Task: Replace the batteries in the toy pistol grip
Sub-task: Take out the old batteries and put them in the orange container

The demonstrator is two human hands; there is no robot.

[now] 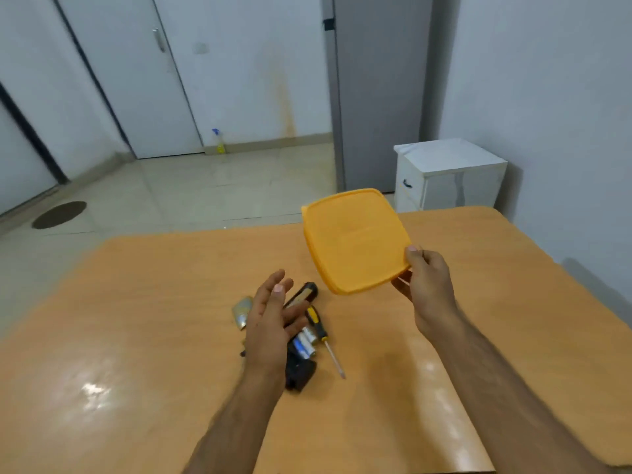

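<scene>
A black toy pistol [301, 367] lies on the wooden table [154, 302], mostly hidden under my left hand; its barrel end [304, 293] shows beyond my fingers. Several white-and-blue batteries [305, 342] lie beside it, with a yellow-and-black screwdriver [321, 333] to their right. My left hand [272, 316] hovers open above the pistol, palm turned right. My right hand [424, 278] pinches the corner of an orange plastic lid [354, 241], held tilted above the table.
A small silver pouch [242, 311] lies left of my left hand. Beyond the table's far edge stand a white cabinet [448, 176] and a grey fridge [379, 90]. A spray bottle [219, 142] stands on the floor by the wall.
</scene>
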